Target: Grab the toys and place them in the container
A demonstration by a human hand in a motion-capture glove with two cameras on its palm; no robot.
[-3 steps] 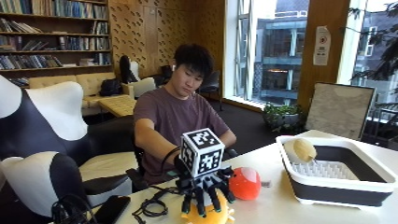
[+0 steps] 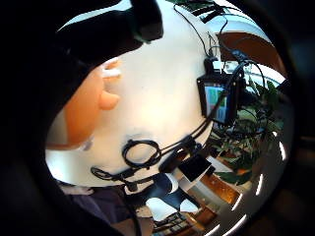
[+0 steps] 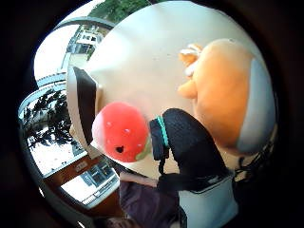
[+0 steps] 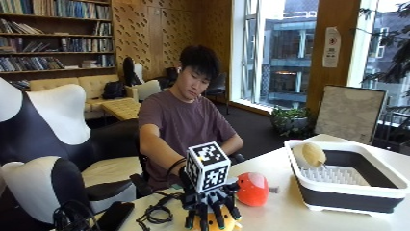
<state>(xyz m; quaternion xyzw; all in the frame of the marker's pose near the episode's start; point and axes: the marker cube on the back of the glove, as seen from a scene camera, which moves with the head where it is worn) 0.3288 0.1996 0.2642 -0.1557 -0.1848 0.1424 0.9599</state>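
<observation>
At the near edge of the white table (image 4: 282, 211), the gloved right hand (image 4: 208, 208) hangs over an orange soft toy (image 4: 214, 224), its fingers spread and pointing down around the toy's top; whether they actually touch or grip it cannot be told. The toy lies on the table right under the palm, with a grey patch on its side and small stubby limbs sticking out in the thumb-side palm view (image 3: 228, 92); its long axis cannot be judged. Just beside that toy, on the side toward the container, sits a red strawberry toy (image 4: 252, 188), upright with white dots. The container (image 4: 346, 178), a white-rimmed dark tub, stands well apart from the orange toy, with a pale yellow toy (image 4: 313, 154) leaning inside its near end. No writing can be read on any of them.
</observation>
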